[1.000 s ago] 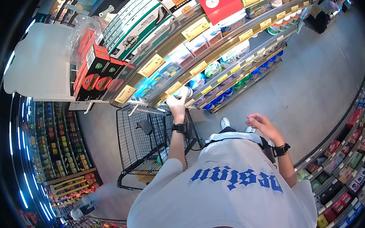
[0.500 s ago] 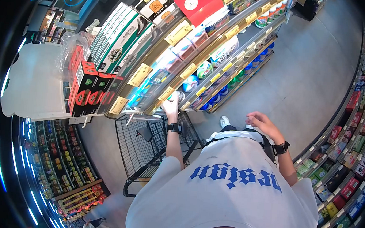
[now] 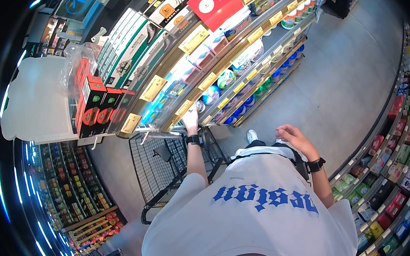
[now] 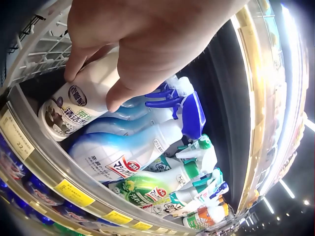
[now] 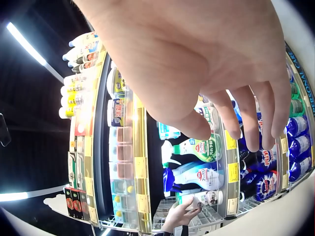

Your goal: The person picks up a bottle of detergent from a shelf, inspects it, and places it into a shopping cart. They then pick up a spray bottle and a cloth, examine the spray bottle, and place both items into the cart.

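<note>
My left hand (image 4: 147,44) grips a white cleaner bottle (image 4: 78,101) with a printed label, thumb on one side and fingers on the other. In the left wrist view the bottle stands at the end of a shelf row, behind a clear front lip. Beside it are blue-and-white spray bottles (image 4: 128,152) with blue trigger heads, then a green spray bottle (image 4: 152,187). The head view shows my left hand reaching in at the shelf's near end, the bottle partly hidden. My right hand (image 3: 297,140) hangs in front of my body, fingers loosely bent, holding nothing.
A black wire shopping cart (image 3: 157,162) stands under my left arm. Black-and-red boxes (image 3: 92,103) and a white panel (image 3: 38,99) are at the shelf end. Gold price rails (image 3: 187,107) run along the tiers. Another stocked shelf (image 3: 395,189) lines the aisle's right side.
The head view has turned, so the shelf now appears lower and further left. My left hand keeps its grip on the bottle at the shelf. The right hand has hardly moved.
</note>
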Action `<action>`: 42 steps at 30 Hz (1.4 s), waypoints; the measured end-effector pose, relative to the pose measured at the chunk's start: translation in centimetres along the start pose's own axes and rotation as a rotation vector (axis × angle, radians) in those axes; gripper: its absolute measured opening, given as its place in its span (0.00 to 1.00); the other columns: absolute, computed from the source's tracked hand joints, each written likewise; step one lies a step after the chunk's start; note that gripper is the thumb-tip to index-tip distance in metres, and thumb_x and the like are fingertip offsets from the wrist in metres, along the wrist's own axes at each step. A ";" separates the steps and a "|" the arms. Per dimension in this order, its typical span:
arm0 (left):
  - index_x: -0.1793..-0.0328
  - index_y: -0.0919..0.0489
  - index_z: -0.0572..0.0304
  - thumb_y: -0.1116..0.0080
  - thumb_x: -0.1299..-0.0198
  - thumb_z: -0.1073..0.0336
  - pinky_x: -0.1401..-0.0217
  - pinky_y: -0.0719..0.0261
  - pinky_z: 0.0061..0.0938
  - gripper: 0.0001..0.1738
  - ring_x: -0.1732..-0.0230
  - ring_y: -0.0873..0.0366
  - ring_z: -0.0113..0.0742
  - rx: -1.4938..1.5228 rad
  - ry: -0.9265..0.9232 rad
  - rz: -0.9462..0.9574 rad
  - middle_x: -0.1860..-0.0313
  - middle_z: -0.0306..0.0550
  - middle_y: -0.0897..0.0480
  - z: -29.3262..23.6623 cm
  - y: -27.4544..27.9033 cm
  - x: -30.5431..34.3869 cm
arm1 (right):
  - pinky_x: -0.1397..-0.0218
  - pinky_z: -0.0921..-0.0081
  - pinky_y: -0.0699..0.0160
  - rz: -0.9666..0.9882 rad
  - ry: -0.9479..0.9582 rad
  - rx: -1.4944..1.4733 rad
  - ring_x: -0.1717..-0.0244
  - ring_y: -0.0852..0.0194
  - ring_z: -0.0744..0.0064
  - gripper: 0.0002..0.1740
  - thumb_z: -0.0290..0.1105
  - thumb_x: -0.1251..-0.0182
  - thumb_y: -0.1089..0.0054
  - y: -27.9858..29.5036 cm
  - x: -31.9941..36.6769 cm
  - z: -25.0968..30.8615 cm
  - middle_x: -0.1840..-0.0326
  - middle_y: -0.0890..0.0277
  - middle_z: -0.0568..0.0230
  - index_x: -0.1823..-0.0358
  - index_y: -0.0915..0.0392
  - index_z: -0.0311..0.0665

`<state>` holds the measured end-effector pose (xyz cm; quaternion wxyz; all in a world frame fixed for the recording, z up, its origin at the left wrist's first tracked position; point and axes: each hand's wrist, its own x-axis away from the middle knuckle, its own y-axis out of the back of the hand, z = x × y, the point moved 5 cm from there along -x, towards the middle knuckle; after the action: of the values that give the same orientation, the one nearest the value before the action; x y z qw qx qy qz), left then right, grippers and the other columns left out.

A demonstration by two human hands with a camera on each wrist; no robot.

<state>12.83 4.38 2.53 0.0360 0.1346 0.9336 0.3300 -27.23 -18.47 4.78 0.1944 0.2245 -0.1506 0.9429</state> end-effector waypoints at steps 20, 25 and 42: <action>0.27 0.29 0.70 0.38 0.35 0.43 0.23 0.39 0.38 0.41 0.25 0.33 0.56 -0.279 0.125 0.209 0.26 0.67 0.29 3.8 0.9 -2.5 | 0.38 0.70 0.22 -0.045 0.013 -0.003 0.44 0.19 0.66 0.22 0.45 0.20 0.48 0.3 -0.1 -0.4 0.47 0.19 0.54 0.42 0.25 0.32; 0.32 0.24 0.67 0.44 0.31 0.51 0.25 0.36 0.41 0.30 0.27 0.31 0.55 -0.232 0.072 0.181 0.30 0.63 0.25 5.4 0.4 -3.6 | 0.37 0.70 0.22 -0.066 -0.004 -0.027 0.43 0.19 0.64 0.23 0.45 0.21 0.48 0.3 0.1 -0.6 0.46 0.19 0.54 0.41 0.25 0.31; 0.28 0.29 0.70 0.32 0.38 0.57 0.22 0.39 0.39 0.37 0.26 0.32 0.48 0.082 0.146 0.133 0.26 0.61 0.29 4.3 -2.3 -2.8 | 0.39 0.71 0.21 -0.081 0.052 -0.005 0.46 0.19 0.67 0.23 0.45 0.21 0.47 1.7 1.7 -1.0 0.48 0.18 0.55 0.41 0.24 0.31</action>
<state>15.66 4.50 -2.29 -0.0598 0.1733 0.9355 0.3021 -29.77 -19.07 4.44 0.2367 0.2055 -0.1387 0.9394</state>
